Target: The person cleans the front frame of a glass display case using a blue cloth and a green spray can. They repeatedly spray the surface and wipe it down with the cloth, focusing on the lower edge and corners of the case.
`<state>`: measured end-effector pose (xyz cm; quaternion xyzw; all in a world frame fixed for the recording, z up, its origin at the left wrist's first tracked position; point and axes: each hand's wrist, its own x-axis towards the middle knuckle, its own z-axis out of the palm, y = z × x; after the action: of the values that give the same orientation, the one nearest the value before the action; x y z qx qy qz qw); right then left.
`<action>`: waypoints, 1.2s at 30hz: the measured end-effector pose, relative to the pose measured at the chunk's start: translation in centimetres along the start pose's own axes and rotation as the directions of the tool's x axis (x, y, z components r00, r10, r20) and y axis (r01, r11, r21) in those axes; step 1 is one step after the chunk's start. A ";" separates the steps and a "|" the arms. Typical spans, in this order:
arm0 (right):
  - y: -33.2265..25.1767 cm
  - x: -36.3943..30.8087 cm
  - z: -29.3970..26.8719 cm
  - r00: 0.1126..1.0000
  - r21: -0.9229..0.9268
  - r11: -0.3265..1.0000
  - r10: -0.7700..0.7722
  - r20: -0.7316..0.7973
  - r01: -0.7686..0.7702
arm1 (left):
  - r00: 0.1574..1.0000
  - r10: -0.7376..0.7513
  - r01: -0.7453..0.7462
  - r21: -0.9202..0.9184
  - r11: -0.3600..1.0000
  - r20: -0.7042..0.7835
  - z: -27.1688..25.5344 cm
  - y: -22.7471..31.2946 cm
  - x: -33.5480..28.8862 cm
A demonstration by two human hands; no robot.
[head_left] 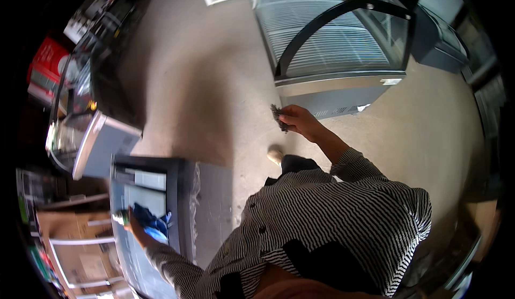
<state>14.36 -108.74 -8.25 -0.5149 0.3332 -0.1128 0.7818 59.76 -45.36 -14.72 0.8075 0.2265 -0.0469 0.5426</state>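
while right hand (pixel 296 120) grips, scrubber pad (pixel 279 117) hangs near-vertical.

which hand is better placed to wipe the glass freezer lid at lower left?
Left, probably. The left hand already rests on the freezer lid with a blue cloth beside it. The right hand is raised over the floor, fingers pinching a dark scrubbing pad, away from that lid.

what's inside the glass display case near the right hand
Through the curved glass of the display case, only pale ribbed shelving shows; no goods are visible. The metal base hides its lower part. The right hand holds a dark scrubbing pad just in front of it.
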 end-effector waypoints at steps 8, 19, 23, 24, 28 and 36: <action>-9.9 1.2 -11.8 0.853 -0.113 0.878 -0.479 -0.207 0.465 | 0.810 0.570 -0.492 0.368 0.789 -0.141 -3.0 0.6 1.4; -30.9 -1.7 -28.1 0.230 -0.597 0.501 -0.850 -0.473 0.627 | 0.433 0.654 -0.739 -0.171 0.652 0.621 26.2 28.7 -38.6; -36.1 1.7 -34.4 0.188 -0.713 0.370 -0.927 -0.324 0.595 | 0.129 0.662 -0.706 -0.401 0.584 0.738 37.8 37.0 -52.2; -37.1 2.2 -35.9 0.191 -0.740 0.336 -0.942 -0.277 0.582 | 0.058 0.708 -0.698 -0.478 0.533 0.704 40.5 39.2 -55.8; -39.3 3.4 -37.7 0.107 -0.816 0.181 -0.983 -0.146 0.549 | -0.183 0.557 -0.686 -0.511 0.518 0.810 51.1 48.5 -66.8; -40.2 3.2 -42.6 0.288 -0.852 0.181 -0.957 -0.037 0.491 | -0.491 0.380 -0.674 -0.618 0.404 0.784 69.7 52.0 -81.2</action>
<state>-3.71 -159.38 15.29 -0.7991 0.2520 -0.5098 0.1952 20.74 -149.55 27.47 0.5461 -0.6931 -0.3048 0.3584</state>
